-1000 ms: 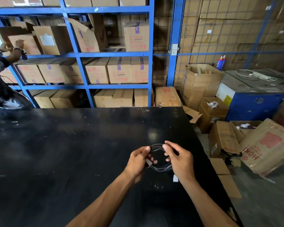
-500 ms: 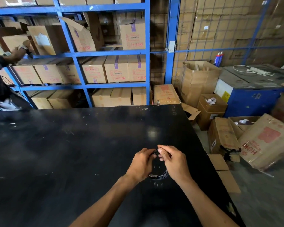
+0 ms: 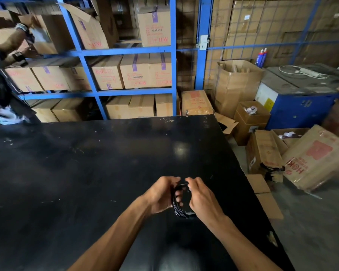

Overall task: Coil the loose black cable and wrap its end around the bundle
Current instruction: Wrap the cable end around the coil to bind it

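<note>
A thin black cable (image 3: 179, 211), wound into a small coil of several loops, is held between my two hands just above the black table (image 3: 86, 173). My left hand (image 3: 161, 194) grips the coil's left side, fingers curled through the loop. My right hand (image 3: 201, 198) pinches the cable at the coil's top, close to the left fingertips. The coil's right side is hidden behind my right hand, and the cable's end cannot be made out.
The table's right edge (image 3: 250, 192) runs close to my right hand, with cardboard boxes (image 3: 317, 155) on the floor beyond. Blue shelving (image 3: 125, 51) full of cartons stands behind the table. Another person (image 3: 2, 61) reaches into the shelves at far left.
The coil has been squeezed from a wide, open loop into a narrower bundle. My hands have drawn closer together, the right fingers now at the coil's top.
</note>
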A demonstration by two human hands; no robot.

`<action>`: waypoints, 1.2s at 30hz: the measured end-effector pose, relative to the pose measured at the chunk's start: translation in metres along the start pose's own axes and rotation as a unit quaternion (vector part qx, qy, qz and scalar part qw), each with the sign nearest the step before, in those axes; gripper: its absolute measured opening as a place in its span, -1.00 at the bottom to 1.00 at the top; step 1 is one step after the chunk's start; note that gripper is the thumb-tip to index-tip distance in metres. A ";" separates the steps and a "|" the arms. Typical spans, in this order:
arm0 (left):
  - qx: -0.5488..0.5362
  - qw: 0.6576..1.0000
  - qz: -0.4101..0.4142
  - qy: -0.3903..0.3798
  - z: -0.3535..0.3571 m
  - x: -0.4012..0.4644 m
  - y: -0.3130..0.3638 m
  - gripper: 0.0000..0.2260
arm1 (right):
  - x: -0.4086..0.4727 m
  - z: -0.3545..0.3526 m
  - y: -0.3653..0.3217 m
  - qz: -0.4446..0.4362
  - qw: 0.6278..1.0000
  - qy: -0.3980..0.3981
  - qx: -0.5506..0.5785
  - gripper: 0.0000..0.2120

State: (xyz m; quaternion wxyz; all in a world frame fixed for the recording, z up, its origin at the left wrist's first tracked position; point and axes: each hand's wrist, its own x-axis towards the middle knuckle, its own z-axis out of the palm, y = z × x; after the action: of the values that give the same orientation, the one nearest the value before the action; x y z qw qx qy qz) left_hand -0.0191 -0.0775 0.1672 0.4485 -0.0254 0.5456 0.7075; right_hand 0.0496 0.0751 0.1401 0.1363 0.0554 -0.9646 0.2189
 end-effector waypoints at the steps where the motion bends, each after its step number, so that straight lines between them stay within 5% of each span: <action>1: -0.002 1.000 -0.020 0.003 -0.002 0.003 -0.001 -0.65 | -0.002 0.003 0.001 0.005 1.000 0.000 -0.009 -0.44; 7: 0.015 0.994 -0.056 0.091 -0.009 0.027 -0.027 -0.66 | -0.005 0.025 0.009 0.025 1.000 -0.016 -0.002 -0.50; 9: 0.113 0.985 -0.004 0.134 -0.012 0.037 -0.041 -0.73 | -0.005 0.035 0.017 0.054 0.998 -0.022 0.017 -0.57; 13: 0.386 0.901 0.075 0.185 -0.017 0.057 -0.066 -0.86 | 0.001 0.060 0.038 0.104 0.991 -0.020 0.076 -0.67; 17: 0.460 0.860 0.024 0.219 -0.027 0.076 -0.071 -0.87 | 0.006 0.077 0.054 0.113 0.982 -0.055 0.142 -0.74; 19: 0.441 0.876 -0.013 0.192 -0.028 0.087 -0.073 -0.86 | 0.010 0.082 0.069 0.125 0.976 -0.077 0.161 -0.76; 22: 0.174 0.973 -0.097 0.119 -0.029 0.101 -0.071 -0.76 | 0.011 0.091 0.091 0.126 0.972 -0.097 0.171 -0.80; 25: 0.002 0.983 -0.159 0.095 -0.035 0.117 -0.069 -0.69 | 0.009 0.102 0.102 0.145 0.967 -0.091 0.188 -0.80; 32: 0.103 0.968 -0.115 0.198 -0.049 0.141 -0.087 -0.70 | 0.027 0.112 0.119 0.224 0.944 -0.088 0.226 -0.83; 36: 0.143 0.958 -0.089 0.230 -0.067 0.147 -0.096 -0.72 | 0.048 0.110 0.143 0.246 0.962 -0.116 -0.002 -0.74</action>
State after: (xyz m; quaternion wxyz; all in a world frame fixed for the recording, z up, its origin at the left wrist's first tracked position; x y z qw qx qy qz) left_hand -0.0735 -0.0414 -0.0083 0.3712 -0.1714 0.7251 0.5541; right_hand -0.0462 0.1531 0.0002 -0.0349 -0.1589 -0.9580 0.2361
